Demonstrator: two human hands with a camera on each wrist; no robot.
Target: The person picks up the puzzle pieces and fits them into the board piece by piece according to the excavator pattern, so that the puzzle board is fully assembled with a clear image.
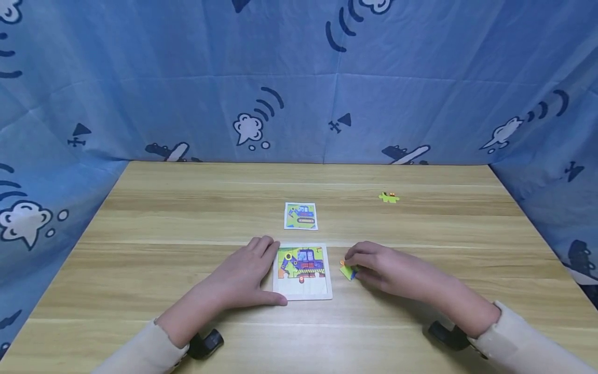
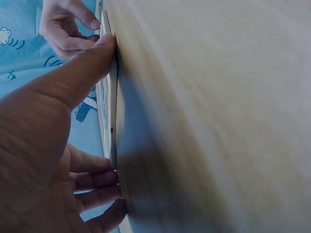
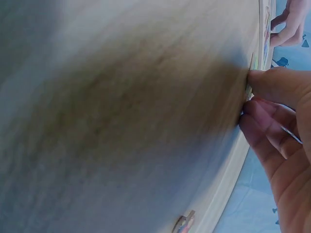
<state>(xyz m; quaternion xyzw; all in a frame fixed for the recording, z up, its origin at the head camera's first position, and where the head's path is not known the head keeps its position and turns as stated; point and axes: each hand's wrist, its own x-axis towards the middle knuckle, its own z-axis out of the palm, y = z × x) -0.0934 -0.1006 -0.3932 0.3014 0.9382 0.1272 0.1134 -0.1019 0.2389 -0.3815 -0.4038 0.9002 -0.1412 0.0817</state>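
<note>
Right under fingers [image 1: 359, 259]: puzzle piece [image 1: 347, 271].

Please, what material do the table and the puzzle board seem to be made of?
Table: likely wood or wood-look laminate; pale grain lines, matte surface.
Puzzle board: probably thin wood or thick card; pale rigid frame, printed picture. The left hand rests against it.

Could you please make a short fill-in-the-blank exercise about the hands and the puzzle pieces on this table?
1. The left hand rests against the ____ edge of the puzzle board.
2. The right hand pinches a ____ puzzle piece beside the board.
3. A small picture card lies just ____ the board, farther from the person.
4. One loose piece lies far off on the person's ____ side.

Missing words: left; green; behind; right
</note>
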